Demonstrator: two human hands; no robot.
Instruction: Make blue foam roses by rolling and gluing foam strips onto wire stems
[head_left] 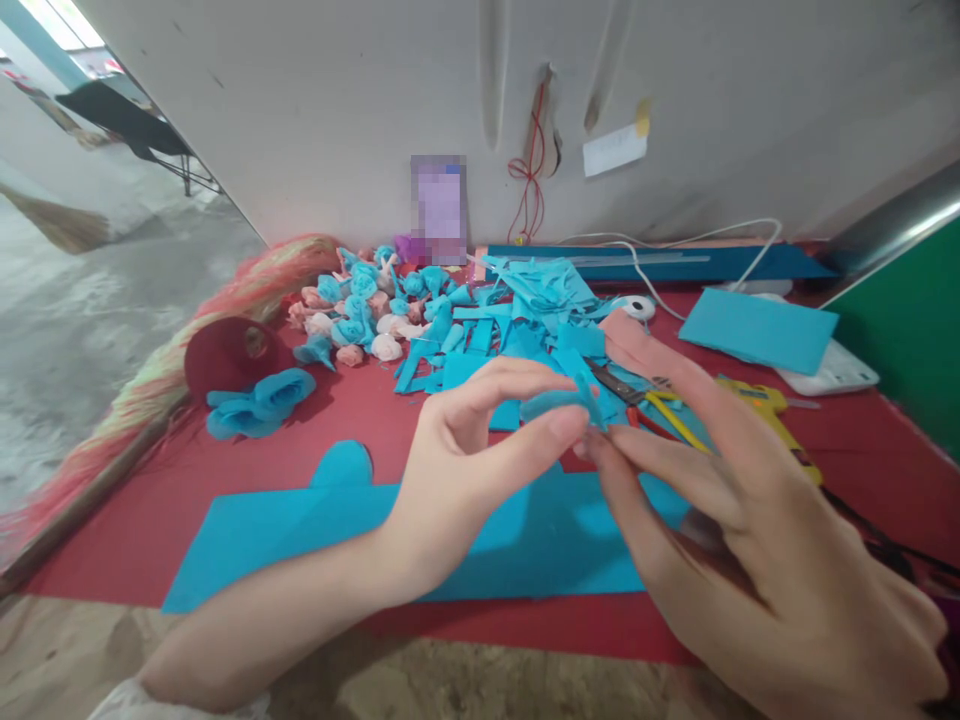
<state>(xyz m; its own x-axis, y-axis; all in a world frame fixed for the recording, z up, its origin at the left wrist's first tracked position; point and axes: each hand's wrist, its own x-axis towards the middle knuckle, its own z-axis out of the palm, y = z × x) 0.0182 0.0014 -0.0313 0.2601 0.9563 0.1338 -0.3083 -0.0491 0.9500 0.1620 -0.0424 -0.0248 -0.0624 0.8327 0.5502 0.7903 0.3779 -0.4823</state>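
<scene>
A small curved piece of blue crepe paper [551,403] is pinched between thumb and fingers of my left hand [457,460]. At its right end, the thumb and index fingertip of my right hand [727,510] close on the same piece, while the other fingers reach outward. Both hands are raised over a long blue paper strip [300,540] on the red tabletop. A rounded blue paper petal [343,465] lies at the strip's back edge. Behind my hands, tools with red and yellow handles [675,415] are partly hidden by my right fingers.
Blue paper scraps [540,290] are heaped at the back, left of a folded blue sheet [757,325]. Small pink and blue paper flowers [360,310] cluster to their left. Larger blue flowers [281,393] lie by a red roll [225,360]. A yellow tool [784,425] is at right.
</scene>
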